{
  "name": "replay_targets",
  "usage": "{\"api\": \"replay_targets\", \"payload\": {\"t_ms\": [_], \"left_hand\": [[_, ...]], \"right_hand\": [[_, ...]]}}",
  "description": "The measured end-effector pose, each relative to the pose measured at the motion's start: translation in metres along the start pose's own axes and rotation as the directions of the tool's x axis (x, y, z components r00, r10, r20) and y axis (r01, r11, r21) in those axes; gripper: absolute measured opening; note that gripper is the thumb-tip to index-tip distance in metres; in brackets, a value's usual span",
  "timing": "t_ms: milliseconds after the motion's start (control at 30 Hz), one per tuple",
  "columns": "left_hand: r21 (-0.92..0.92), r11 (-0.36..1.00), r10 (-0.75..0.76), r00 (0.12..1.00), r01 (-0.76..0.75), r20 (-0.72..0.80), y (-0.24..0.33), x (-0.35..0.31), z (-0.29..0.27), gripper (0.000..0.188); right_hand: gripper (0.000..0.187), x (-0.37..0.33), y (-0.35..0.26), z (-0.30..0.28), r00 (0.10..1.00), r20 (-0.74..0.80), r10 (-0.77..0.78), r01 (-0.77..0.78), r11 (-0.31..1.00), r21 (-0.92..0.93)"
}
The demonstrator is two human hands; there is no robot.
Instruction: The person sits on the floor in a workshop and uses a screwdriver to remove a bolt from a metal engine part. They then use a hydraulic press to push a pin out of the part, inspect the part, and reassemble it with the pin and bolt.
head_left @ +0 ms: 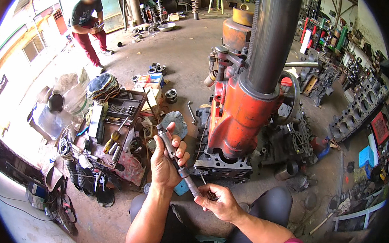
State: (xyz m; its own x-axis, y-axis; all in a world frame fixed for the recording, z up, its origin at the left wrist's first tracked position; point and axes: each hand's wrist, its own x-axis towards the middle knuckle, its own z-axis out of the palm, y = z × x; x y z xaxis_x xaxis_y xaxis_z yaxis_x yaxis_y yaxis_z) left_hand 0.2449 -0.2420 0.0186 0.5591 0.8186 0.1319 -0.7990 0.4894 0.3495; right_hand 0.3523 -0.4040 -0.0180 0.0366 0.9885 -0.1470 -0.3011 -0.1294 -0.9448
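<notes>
On a cluttered workshop floor (181,54) beside a red machine (243,113), the left hand (165,162) grips a stiff, probably heavy metal tool (175,156) around its thick body while the right hand (218,201) pinches its slim lower end.

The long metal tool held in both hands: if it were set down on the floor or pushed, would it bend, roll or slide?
The metal tool looks rigid: it spans straight between the left hand and the right hand without sagging. Its round, stepped shaft would probably roll if laid flat. Being apparently solid metal, it is likely heavy for its size, and possibly oily in this workshop.
</notes>
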Motion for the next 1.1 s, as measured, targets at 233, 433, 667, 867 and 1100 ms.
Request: {"api": "replay_targets", "payload": {"t_ms": [233, 433, 667, 867, 1100], "left_hand": [[-0.006, 1.000, -0.006, 1.000, 0.006, -0.002, 0.000, -0.001, 0.004, 0.055], [0.149, 0.989, 0.021, 0.999, -0.016, -0.034, 0.003, -0.004, 0.001, 0.058], [0.692, 0.720, -0.084, 0.985, -0.045, 0.152, -0.006, -0.012, -0.004, 0.058], [0.747, 0.665, -0.208, 0.953, -0.027, 0.219, -0.018, -0.019, 0.003, 0.061], [0.813, 0.580, -0.169, 0.968, -0.054, 0.184, -0.018, -0.018, 0.001, 0.058]], "right_hand": [[0.032, -0.002, 0.004, 0.000, 0.999, 0.033, 0.021, -0.024, 0.997, 0.077], [0.029, 0.002, -0.010, -0.002, 0.982, -0.190, -0.021, 0.061, 0.976, 0.208], [0.015, -0.004, -0.034, -0.023, 0.982, -0.155, -0.104, 0.126, 0.982, 0.142], [0.015, -0.006, -0.032, -0.021, 0.968, -0.197, -0.153, 0.155, 0.988, -0.003], [0.024, -0.008, -0.035, -0.025, 0.985, -0.134, -0.107, 0.109, 0.994, 0.008]]}}
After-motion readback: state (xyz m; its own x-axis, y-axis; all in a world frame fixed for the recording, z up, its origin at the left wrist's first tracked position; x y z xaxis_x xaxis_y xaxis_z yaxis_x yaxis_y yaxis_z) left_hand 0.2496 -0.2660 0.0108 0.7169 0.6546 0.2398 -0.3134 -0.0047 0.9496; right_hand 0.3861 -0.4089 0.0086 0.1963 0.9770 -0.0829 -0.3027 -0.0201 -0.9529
